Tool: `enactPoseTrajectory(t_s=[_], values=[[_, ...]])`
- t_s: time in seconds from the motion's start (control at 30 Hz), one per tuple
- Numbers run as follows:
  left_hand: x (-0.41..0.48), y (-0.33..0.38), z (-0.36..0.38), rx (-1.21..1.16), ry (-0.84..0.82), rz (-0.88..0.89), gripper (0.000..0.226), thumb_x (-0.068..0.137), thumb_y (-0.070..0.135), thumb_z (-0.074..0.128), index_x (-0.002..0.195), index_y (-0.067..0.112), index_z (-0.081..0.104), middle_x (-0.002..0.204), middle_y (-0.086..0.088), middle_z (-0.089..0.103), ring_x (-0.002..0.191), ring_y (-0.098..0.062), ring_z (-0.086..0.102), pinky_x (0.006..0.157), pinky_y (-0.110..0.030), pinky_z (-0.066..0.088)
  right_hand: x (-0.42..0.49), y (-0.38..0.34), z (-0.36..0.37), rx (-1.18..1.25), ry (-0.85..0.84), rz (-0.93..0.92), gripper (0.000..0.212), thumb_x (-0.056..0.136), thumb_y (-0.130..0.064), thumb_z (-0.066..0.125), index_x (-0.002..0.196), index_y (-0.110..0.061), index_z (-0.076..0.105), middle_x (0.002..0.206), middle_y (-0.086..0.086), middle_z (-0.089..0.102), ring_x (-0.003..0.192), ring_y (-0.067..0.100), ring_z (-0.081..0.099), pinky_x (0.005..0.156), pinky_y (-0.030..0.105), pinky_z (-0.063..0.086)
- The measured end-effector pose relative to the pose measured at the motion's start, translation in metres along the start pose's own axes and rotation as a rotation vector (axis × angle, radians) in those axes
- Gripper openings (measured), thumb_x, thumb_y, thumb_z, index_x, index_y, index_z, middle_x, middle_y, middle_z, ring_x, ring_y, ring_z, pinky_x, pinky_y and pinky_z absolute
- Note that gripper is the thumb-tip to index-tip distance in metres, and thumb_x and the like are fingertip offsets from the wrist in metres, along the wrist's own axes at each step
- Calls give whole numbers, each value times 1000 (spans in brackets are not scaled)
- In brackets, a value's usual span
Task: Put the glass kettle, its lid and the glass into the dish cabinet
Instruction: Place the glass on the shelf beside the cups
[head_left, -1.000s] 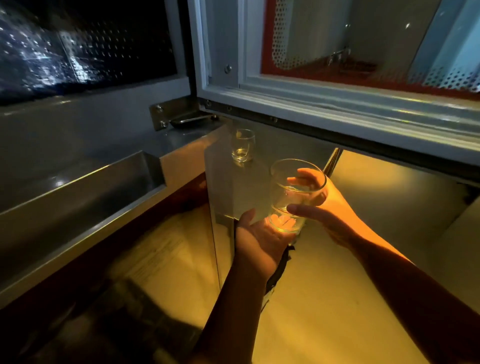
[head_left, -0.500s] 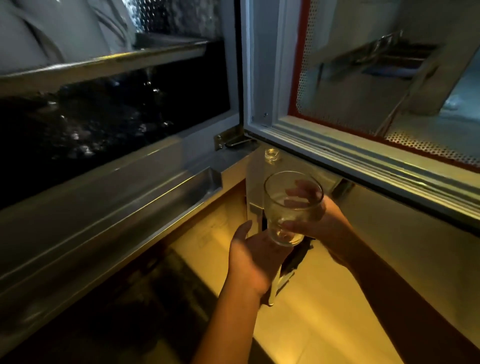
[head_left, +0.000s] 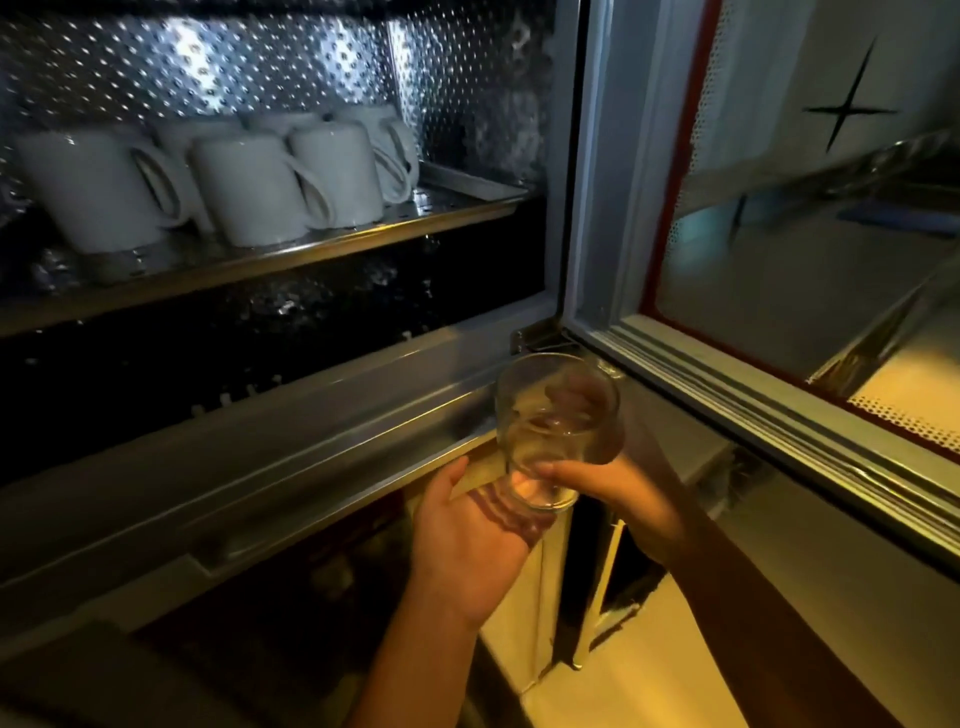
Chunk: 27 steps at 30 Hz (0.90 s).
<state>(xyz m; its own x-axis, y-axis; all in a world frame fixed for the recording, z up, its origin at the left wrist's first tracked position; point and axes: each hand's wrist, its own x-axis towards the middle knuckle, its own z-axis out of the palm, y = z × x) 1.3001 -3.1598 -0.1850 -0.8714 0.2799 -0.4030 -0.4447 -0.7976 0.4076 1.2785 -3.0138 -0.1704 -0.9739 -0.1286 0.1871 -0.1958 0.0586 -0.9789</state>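
Head cam: dish cabinet (head_left: 260, 67) fills the upper left of the frame. It is open, with a perforated metal back wall and a dark lower compartment. Cabinet door (head_left: 597, 208) is swung out across the right of the frame, a glass pane with red edging. Upper shelf (head_left: 332, 241) carries a cluster of white mugs (head_left: 249, 192), rims down.

Right grip (head_left: 623, 488) comes in from the lower right and is clamped round the lower half of the glass (head_left: 556, 410), thumb on the near side. Left grip (head_left: 467, 535) is palm-up against the glass base. Its fingers are hidden behind the glass, so can't tell if they curl.

Glass is at frame centre, roughly upright, mouth up. It is outside the cabinet, in front of the bottom rail and just under the door's hinge corner. Looks empty, but the light is poor.
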Motion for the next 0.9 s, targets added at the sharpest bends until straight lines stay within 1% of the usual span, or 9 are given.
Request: enactPoseTrajectory(t_s=[0.07,0.13,0.23,0.33,0.43,0.57,0.7,0.77,0.9], values=[[-8,4,4,-4,4,42,49,94,35,34,108,-6,56,98,-29,66,98,-38,59,88,-45,40,2,-8,6,2,-48,21,85,50,-23,88,125,-17,50,115,0,64,105,13,62,89,34,52],[-17,8,9,-10,1,62,52,94,37,34,115,-6,53,106,-31,64,103,-39,57,93,-46,39,5,-16,11,23,-57,10,94,47,-26,90,129,-22,44,122,-5,59,111,9,58,92,32,49],[-26,17,14,-26,-42,99,55,92,37,34,113,-9,55,111,-32,61,110,-40,54,104,-48,32,8,-32,20,72,-59,-26,89,47,-19,77,128,-23,42,123,-10,55,112,5,55,93,29,50],[-32,27,16,-10,-62,181,54,89,35,35,108,-5,65,115,-28,61,115,-39,51,104,-46,29,15,-44,30,83,-105,-47,87,46,-23,76,127,-24,44,121,-11,57,107,2,58,89,26,52],[-38,36,17,-5,-65,218,54,92,35,30,123,0,56,122,-26,58,121,-40,47,107,-47,27,23,-52,40,116,-136,-57,81,45,-24,76,120,-26,47,120,-10,58,104,2,60,86,23,52],[-54,50,24,-53,-87,251,58,91,36,32,102,-8,68,113,-29,62,113,-39,52,104,-48,30,30,-70,51,96,-183,-79,82,43,-29,75,120,-27,46,121,-11,58,107,5,58,92,30,50],[-68,67,26,-81,-81,283,57,90,36,33,118,-9,53,115,-32,59,116,-40,50,106,-49,26,41,-86,65,69,-230,-108,88,38,-41,76,120,-27,47,120,-11,60,108,7,58,94,33,49],[-75,76,29,-92,-90,306,58,92,37,31,116,-10,53,114,-33,59,116,-40,49,105,-49,26,47,-96,74,69,-257,-127,88,36,-43,75,119,-27,48,119,-9,60,106,5,59,90,29,50],[-91,94,36,-103,-146,372,60,92,37,32,108,-15,58,113,-36,58,115,-43,49,104,-50,28,58,-117,91,129,-321,-161,70,39,-33,75,105,-28,52,111,-7,63,100,2,61,77,17,53]])
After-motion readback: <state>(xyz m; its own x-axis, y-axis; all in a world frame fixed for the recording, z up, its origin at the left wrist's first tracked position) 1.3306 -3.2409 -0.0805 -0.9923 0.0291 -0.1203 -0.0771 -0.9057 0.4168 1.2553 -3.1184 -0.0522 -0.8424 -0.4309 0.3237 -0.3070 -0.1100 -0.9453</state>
